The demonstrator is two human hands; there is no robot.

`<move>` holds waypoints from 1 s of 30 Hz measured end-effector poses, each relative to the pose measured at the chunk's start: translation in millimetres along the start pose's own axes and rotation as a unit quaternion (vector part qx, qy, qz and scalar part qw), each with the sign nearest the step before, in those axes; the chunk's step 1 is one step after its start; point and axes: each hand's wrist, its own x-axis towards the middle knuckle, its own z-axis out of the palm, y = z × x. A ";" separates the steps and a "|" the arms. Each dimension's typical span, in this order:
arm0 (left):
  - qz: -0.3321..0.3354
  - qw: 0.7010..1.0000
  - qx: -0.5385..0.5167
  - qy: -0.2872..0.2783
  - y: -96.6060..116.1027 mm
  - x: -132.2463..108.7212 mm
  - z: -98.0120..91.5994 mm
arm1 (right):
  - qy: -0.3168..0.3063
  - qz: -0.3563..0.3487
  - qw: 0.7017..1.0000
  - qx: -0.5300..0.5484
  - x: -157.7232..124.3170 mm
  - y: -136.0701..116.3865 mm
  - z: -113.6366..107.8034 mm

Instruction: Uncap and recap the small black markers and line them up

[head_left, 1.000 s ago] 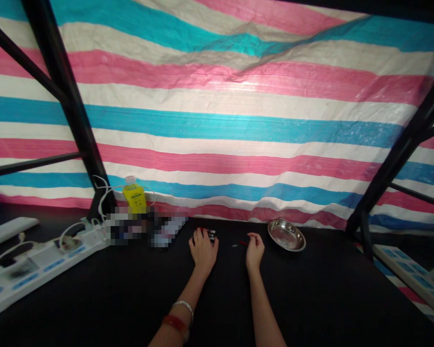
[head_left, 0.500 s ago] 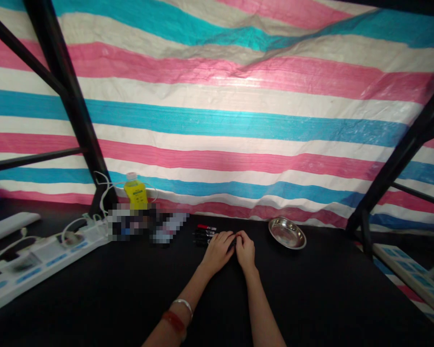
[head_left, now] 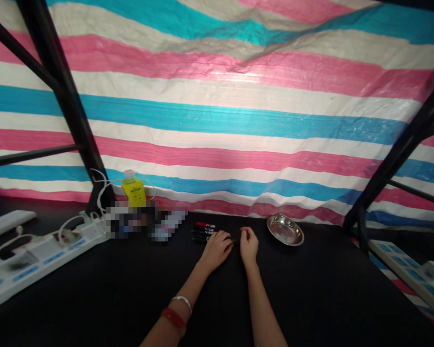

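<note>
My left hand (head_left: 217, 250) is closed over a dark, slim pen, probably a black marker (head_left: 235, 241), whose end pokes out toward the right. Most of it is hidden under the fingers. Close by on the right, my right hand (head_left: 249, 246) has its fingers curled together, apart from the pen's end. What it holds, if anything, is too small to make out. Beside my left fingers lie a red marker (head_left: 205, 225) and several black markers (head_left: 203, 232) in a row, partly covered by the hand.
A round steel dish (head_left: 285, 230) sits right of my hands. At left are a yellow bottle (head_left: 134, 193), blurred items (head_left: 169, 225) and a white power strip (head_left: 39, 267) with cables. Another power strip (head_left: 408, 272) is at right. Black frame posts and a striped sheet (head_left: 231, 130) stand behind.
My right hand has drawn away to the right from my left hand, so a gap with the pen's end now shows between them. The view has shifted slightly.
</note>
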 end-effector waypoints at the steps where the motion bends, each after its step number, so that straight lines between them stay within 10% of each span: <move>1: -0.007 1.000 -0.001 -0.004 0.2 -0.1 -0.3 | 0.031 0.007 0.999 0.021 1.4 0.2 -1.7; 9: -0.128 0.980 0.032 0.151 0.1 -4.3 -1.6 | 0.068 -0.007 0.998 -0.010 -5.0 -9.2 -4.3; 17: -0.435 0.824 -0.065 0.358 -36.3 -21.3 -3.2 | -0.127 -0.239 0.951 -0.146 -34.3 -40.9 21.0; 30: -0.477 0.782 -0.134 0.377 -40.7 -23.5 -1.6 | -0.213 -0.231 0.928 -0.202 -41.6 -30.2 28.4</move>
